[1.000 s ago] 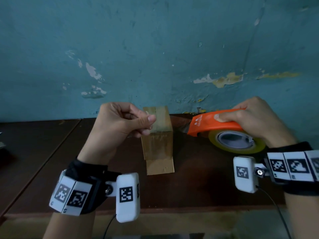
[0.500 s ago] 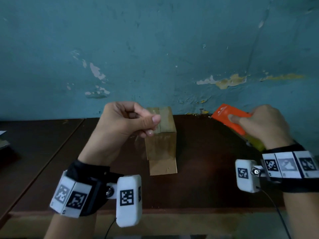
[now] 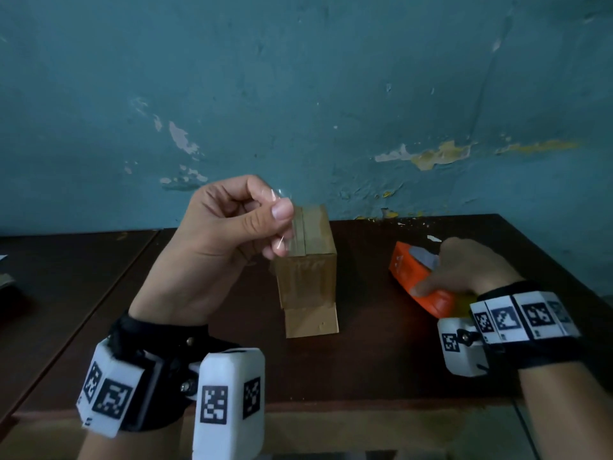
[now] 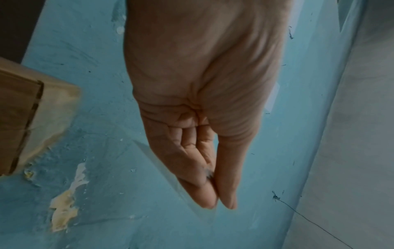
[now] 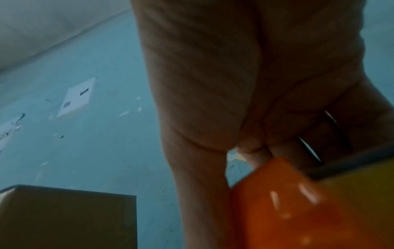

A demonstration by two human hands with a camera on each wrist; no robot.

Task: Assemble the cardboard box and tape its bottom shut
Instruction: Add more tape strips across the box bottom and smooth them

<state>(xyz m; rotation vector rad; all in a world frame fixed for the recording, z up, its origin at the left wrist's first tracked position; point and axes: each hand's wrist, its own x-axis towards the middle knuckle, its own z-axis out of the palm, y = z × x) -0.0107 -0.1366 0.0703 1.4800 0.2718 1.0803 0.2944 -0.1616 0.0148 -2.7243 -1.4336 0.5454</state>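
- Head view: left hand (image 3: 229,234) pinches clear tape strip (image 3: 282,220), probably cut free, just left of box (image 3: 306,270) top seam.
- Box upright mid-table (image 3: 365,360); seam runs away from viewer.
- Right hand (image 3: 464,270) grips tape dispenser (image 3: 418,280), farther right.

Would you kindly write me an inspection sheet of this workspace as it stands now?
Surface: dark brown wooden table, bare patches in front.
Job's things: small cardboard box upright on the table, tape already across its top seam; orange tape dispenser to its right.
Clutter: something pale at the table's far left edge, too cut off to identify; small scraps near the wall.
Hands: left hand pinches a clear tape strip beside the box top; right hand holds the dispenser low at the table.
Cables: thin cables from the wrist cameras.
Surroundings: teal wall with peeling paint.
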